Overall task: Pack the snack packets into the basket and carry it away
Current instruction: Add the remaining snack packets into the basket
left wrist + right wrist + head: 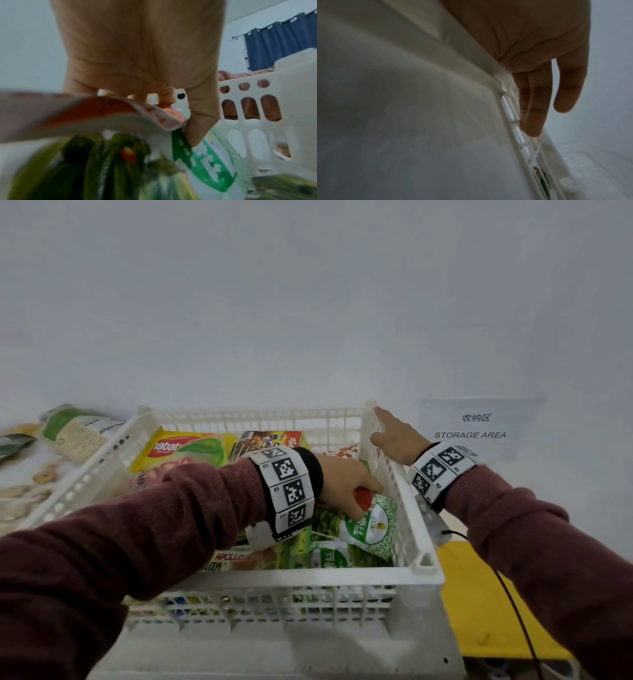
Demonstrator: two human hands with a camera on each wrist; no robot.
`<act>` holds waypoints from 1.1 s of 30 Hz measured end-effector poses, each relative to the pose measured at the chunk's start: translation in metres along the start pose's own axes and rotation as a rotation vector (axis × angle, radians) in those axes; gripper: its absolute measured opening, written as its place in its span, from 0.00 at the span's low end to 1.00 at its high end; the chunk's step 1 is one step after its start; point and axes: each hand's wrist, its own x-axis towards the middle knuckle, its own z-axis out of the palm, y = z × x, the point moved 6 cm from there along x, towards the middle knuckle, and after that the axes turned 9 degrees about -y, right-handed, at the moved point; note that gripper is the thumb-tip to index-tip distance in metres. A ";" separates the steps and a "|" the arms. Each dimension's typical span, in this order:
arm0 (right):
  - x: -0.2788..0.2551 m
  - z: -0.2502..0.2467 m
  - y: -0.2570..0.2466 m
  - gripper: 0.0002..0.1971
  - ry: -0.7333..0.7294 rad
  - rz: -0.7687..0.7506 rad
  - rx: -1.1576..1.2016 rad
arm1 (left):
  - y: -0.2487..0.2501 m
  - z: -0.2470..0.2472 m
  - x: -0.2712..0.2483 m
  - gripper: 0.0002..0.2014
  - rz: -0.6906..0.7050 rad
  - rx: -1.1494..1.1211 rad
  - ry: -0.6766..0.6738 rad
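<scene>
We see a white slotted basket [284, 577] standing on the white bench [565, 491], towards its near edge, already holding several snack packets. Our left hand [346, 484] reaches down into the basket's right half, fingers and thumb curled round the edge of a packet with a red top [364, 497]; the left wrist view shows that packet's edge [106, 113] bent over and pinched under the thumb. Below it lie green and white packets [371, 527], one against the basket's right wall, another [329, 558] at the near wall. At the basket's far wall sit a yellow wafer box [185, 450] and an orange-edged box [270, 440] side by side, and a yellow packet marked APOLLO [227, 559] lies at the near wall under our left forearm.

Our right hand [397, 436] rests on the outside of the basket's right wall near its far right corner, fingers [534, 108] straight and lying along the slots, holding nothing.

Outside the basket, at the bench's left edge, lie a green and cream packet [75, 429] and a packet printed with ring-shaped snacks [27, 487]. A sheet reading STORAGE AREA [476, 426] lies on the bench right of the basket, and a yellow patch [479, 594] shows at the near right
</scene>
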 end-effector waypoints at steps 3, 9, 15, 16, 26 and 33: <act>-0.001 -0.001 0.000 0.32 0.009 -0.003 0.016 | -0.004 -0.001 0.002 0.06 -0.006 -0.101 0.001; -0.001 0.000 0.001 0.32 0.019 -0.001 0.028 | -0.016 0.000 0.004 0.11 -0.023 -0.365 -0.056; -0.002 0.000 0.001 0.32 0.014 0.002 0.039 | -0.006 0.012 0.009 0.09 -0.085 -0.236 -0.186; -0.002 0.000 0.000 0.32 0.016 0.002 0.043 | -0.005 0.013 0.010 0.12 -0.099 -0.179 -0.193; -0.007 0.000 -0.002 0.31 0.014 -0.010 0.084 | -0.010 0.018 0.011 0.19 -0.212 0.173 -0.123; -0.006 0.000 -0.003 0.32 0.017 -0.010 0.089 | -0.014 0.017 0.009 0.20 -0.321 0.187 -0.048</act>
